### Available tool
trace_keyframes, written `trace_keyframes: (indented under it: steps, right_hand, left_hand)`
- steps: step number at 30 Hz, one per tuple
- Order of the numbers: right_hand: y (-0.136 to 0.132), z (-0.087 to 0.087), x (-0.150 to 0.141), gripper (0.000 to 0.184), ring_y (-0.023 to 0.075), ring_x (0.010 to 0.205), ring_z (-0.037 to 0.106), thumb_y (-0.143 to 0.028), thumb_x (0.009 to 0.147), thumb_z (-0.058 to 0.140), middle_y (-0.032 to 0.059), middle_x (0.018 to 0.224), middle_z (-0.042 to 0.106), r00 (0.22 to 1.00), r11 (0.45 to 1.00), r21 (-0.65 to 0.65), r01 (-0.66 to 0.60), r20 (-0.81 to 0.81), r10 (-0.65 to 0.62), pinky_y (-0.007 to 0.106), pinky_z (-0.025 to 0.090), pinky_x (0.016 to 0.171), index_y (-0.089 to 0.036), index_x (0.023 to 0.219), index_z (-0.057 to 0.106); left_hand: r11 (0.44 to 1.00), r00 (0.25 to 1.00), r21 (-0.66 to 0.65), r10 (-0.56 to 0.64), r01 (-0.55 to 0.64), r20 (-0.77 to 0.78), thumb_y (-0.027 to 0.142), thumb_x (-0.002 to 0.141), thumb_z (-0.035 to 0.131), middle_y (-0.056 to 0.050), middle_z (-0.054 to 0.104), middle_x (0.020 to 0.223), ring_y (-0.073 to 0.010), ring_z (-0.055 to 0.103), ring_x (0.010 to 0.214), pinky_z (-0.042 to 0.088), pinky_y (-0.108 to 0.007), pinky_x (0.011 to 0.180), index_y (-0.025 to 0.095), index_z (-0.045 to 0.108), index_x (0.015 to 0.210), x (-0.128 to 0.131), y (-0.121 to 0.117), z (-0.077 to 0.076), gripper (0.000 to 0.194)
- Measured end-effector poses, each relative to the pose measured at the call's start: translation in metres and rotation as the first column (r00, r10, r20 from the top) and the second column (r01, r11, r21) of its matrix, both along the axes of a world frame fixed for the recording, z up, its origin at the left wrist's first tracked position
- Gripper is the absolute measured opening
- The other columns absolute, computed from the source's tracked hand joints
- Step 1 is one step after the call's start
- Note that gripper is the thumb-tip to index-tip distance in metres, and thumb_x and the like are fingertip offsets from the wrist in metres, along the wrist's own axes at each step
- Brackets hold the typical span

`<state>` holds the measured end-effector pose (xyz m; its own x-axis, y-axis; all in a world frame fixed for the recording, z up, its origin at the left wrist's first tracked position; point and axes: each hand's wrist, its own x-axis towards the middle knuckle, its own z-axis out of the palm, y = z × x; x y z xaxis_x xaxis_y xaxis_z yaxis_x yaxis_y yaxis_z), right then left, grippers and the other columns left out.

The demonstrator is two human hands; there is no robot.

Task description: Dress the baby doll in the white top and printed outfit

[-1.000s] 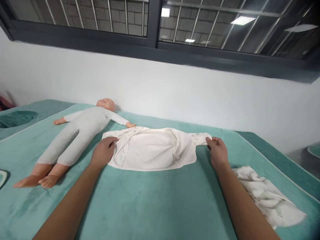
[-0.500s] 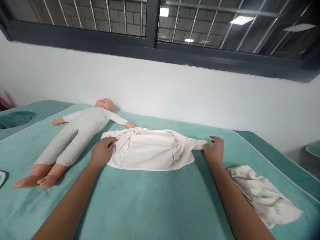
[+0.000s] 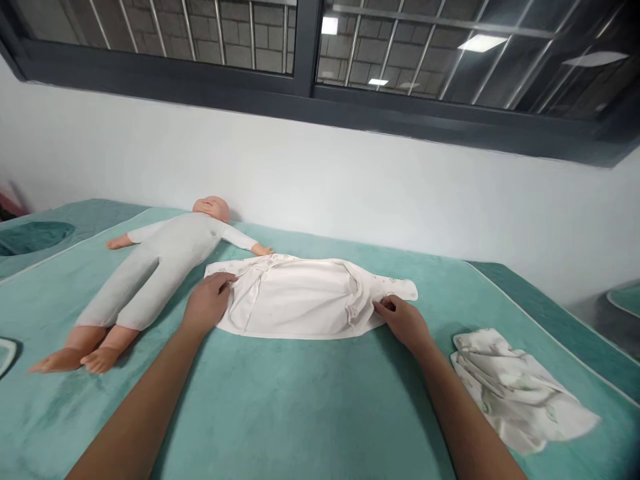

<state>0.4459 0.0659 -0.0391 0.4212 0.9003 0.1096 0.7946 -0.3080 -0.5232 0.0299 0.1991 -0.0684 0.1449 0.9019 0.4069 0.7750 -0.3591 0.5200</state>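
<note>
A white baby shirt (image 3: 305, 297) lies spread open, inside up, with small prints on its sleeves. At its left side, my left hand (image 3: 207, 303) has thumb and fingers closed on the edge below the sleeve. My right hand (image 3: 406, 321) pinches the opposite edge, just under the right sleeve, which lies stretched out flat. Left of the shirt, a baby doll (image 3: 173, 243) in a pale one-piece suit rests on its back, its hand close to the shirt's upper left corner.
A crumpled white cloth (image 3: 520, 387) with a green leaf print lies to the right. Everything rests on a teal padded cover (image 3: 300, 407). Behind it rises a white wall (image 3: 350, 187) below a dark window frame (image 3: 300, 100).
My right hand has moved left and down from the right sleeve's end to the shirt's side edge, and its fingers have closed there. My left hand stays at the left edge.
</note>
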Motion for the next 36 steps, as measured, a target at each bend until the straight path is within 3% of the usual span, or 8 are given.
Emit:
trace_keyframes:
  steps: [3, 6, 9, 11, 17, 23, 28, 36]
  right_hand:
    - [-0.001, 0.005, -0.003, 0.032, 0.0144, 0.06, 0.045, -0.049, 0.077, 0.063, -0.003, 0.061, 0.052, 0.936, 0.982, 0.191, 0.008, -0.347, 0.059, 0.028, 0.032, 0.058, -0.022, 0.066, 0.051]
    - [-0.008, 0.016, -0.006, 0.032, 0.012, 0.057, 0.042, -0.046, 0.07, 0.072, -0.0051, 0.062, 0.048, 0.676, 0.964, 0.254, 0.082, -0.725, 0.133, 0.025, 0.033, 0.054, -0.022, 0.069, 0.049]
    - [-0.016, 0.025, -0.001, 0.03, 0.0116, 0.057, 0.046, -0.038, 0.065, 0.076, -0.0053, 0.065, 0.052, 0.461, 0.965, 0.238, 0.115, -0.873, 0.16, 0.024, 0.035, 0.053, -0.022, 0.076, 0.053]
    - [-0.019, 0.026, 0.006, 0.029, 0.0132, 0.059, 0.051, -0.035, 0.065, 0.074, -0.0033, 0.07, 0.059, 0.46, 0.975, 0.202, 0.097, -0.877, 0.136, 0.024, 0.036, 0.052, -0.023, 0.087, 0.059]
    - [-0.004, 0.006, 0.025, 0.037, 0.0215, 0.072, 0.063, -0.047, 0.071, 0.067, 0.0042, 0.08, 0.071, 0.819, 0.972, 0.108, 0.207, -0.563, -0.112, 0.029, 0.045, 0.059, -0.022, 0.099, 0.067]
    - [0.04, 0.015, 0.021, 0.039, 0.0171, 0.064, 0.059, -0.05, 0.073, 0.065, 0.0049, 0.08, 0.07, 0.846, 0.994, 0.072, 0.081, -0.532, -0.03, 0.027, 0.042, 0.054, -0.02, 0.096, 0.069]
    - [0.074, 0.025, 0.008, 0.043, 0.0172, 0.066, 0.06, -0.046, 0.066, 0.074, 0.0034, 0.084, 0.071, 0.768, 0.996, 0.024, -0.083, -0.636, 0.079, 0.025, 0.041, 0.051, -0.024, 0.102, 0.071]
    - [0.077, 0.013, -0.014, 0.049, 0.0189, 0.082, 0.065, -0.03, 0.065, 0.076, 0.0015, 0.102, 0.07, 0.374, 0.931, 0.347, -0.11, -0.854, 0.362, 0.032, 0.051, 0.077, -0.028, 0.113, 0.064]
  left_hand:
    - [1.0, 1.0, -0.002, 0.0, 0.0, -0.01, 0.024, 0.083, 0.039, -0.006, 0.07, 0.116, -0.024, 0.062, 0.111, 0.047, -0.036, 0.1, 0.019, 0.068, 0.102, -0.001, 0.0, 0.0, 0.036]
    - [1.0, 1.0, 0.01, 0.005, -0.004, -0.027, 0.024, 0.083, 0.039, -0.006, 0.07, 0.116, -0.0243, 0.062, 0.111, 0.048, -0.036, 0.098, 0.02, 0.068, 0.103, -0.002, 0.002, -0.002, 0.036]
    - [1.0, 0.999, 0.012, 0.007, -0.006, -0.035, 0.024, 0.084, 0.038, -0.006, 0.069, 0.118, -0.0241, 0.061, 0.113, 0.047, -0.036, 0.099, 0.019, 0.068, 0.104, -0.003, 0.002, -0.004, 0.037]
    - [1.0, 0.999, 0.009, 0.007, -0.007, -0.034, 0.024, 0.084, 0.038, -0.006, 0.069, 0.117, -0.0239, 0.061, 0.113, 0.047, -0.036, 0.1, 0.019, 0.068, 0.104, -0.003, 0.002, -0.004, 0.037]
    - [1.0, 1.0, 0.013, 0.005, -0.004, -0.024, 0.024, 0.083, 0.039, -0.006, 0.07, 0.117, -0.024, 0.061, 0.112, 0.047, -0.036, 0.1, 0.019, 0.068, 0.103, -0.002, 0.002, -0.003, 0.036]
    - [0.999, 1.0, 0.033, 0.018, -0.017, -0.021, 0.023, 0.083, 0.039, -0.005, 0.071, 0.113, -0.024, 0.063, 0.109, 0.049, -0.037, 0.097, 0.02, 0.069, 0.1, -0.001, 0.004, -0.004, 0.035]
    - [0.999, 0.999, 0.028, 0.025, -0.024, -0.036, 0.023, 0.084, 0.039, -0.005, 0.07, 0.115, -0.0239, 0.062, 0.11, 0.049, -0.035, 0.096, 0.02, 0.068, 0.102, -0.002, 0.003, -0.003, 0.035]
    - [0.998, 1.0, 0.057, 0.011, -0.009, -0.019, 0.022, 0.083, 0.04, -0.005, 0.071, 0.111, -0.0231, 0.063, 0.107, 0.049, -0.035, 0.094, 0.02, 0.068, 0.099, -0.001, 0.005, -0.003, 0.032]
